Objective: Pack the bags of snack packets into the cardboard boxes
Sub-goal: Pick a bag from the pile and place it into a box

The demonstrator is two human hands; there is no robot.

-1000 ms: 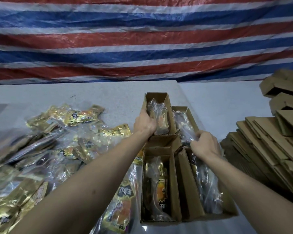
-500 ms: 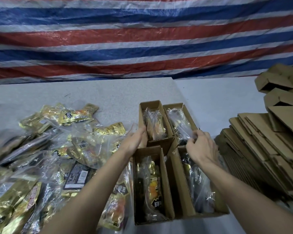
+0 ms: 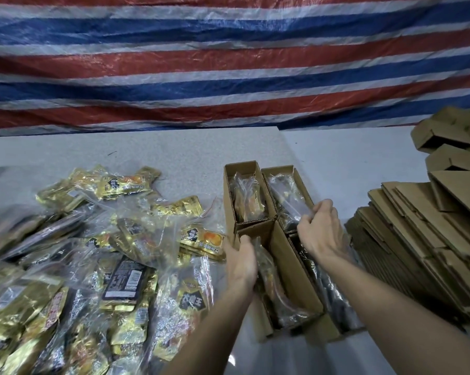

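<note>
While the left hand (image 3: pixel 240 262) wrapped its grip round the near-left box (image 3: pixel 288 269), the right hand (image 3: pixel 319 234) pinched a clear bag (image 3: pixel 288 196). That bag lay in the far-right box (image 3: pixel 300 182) on the worktop (image 3: pixel 174 155).

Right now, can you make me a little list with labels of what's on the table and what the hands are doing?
boxes: four open cardboard boxes, each with a bag inside
left hand: at the near left box, fingers on its far end
right hand: pinches the clear bag in the far right box
loose bags: piled on the table's left
flat cardboard: stacked on the right
backdrop: striped tarp
</note>
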